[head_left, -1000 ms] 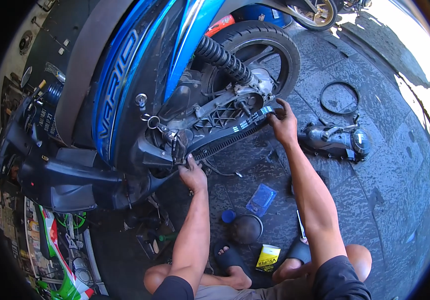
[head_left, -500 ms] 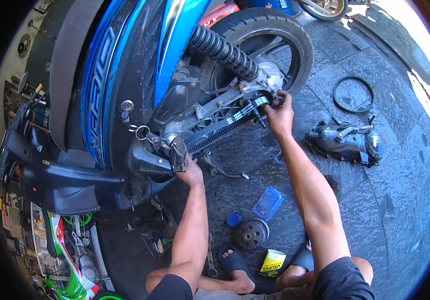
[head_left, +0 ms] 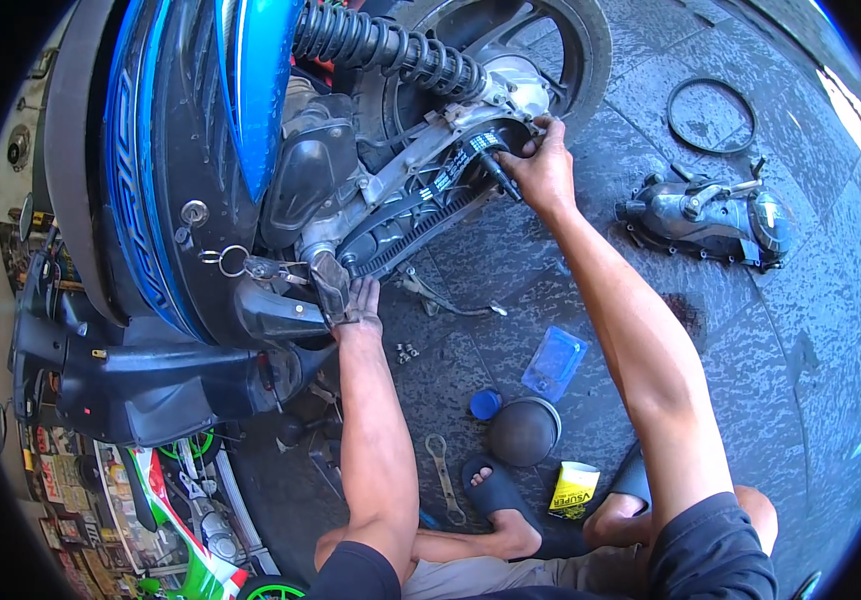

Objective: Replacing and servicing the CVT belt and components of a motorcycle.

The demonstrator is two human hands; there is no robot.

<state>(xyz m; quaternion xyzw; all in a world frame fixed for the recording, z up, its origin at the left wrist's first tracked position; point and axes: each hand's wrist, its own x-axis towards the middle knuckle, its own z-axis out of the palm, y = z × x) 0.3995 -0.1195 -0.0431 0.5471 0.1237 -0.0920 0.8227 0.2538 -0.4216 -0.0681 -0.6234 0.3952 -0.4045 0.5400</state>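
A black drive belt (head_left: 402, 207) with white printing runs along the opened transmission case (head_left: 390, 262) of a blue scooter (head_left: 135, 190). My right hand (head_left: 547, 180) grips the belt at its rear end, thumb beside the dark shaft (head_left: 499, 178) that sticks out there. At the front of the case, my left hand (head_left: 361, 308) lies with its fingers stretched out and close together, below the folded footrest (head_left: 329, 290). It is nearest the belt's front loop, and whether the fingertips touch the case I cannot tell.
On the dark floor at right lie a loose belt (head_left: 671, 118) and a removed engine cover (head_left: 705, 215). Near my feet are a round dark drum (head_left: 523, 432), a blue cap (head_left: 485, 404), a clear blue tray (head_left: 555, 363), a yellow packet (head_left: 573, 490) and a wrench (head_left: 444, 481).
The view has shifted, so the scooter sits further left and up. My left hand's fingers have straightened out by the front of the case. The right hand stays at the belt's rear end.
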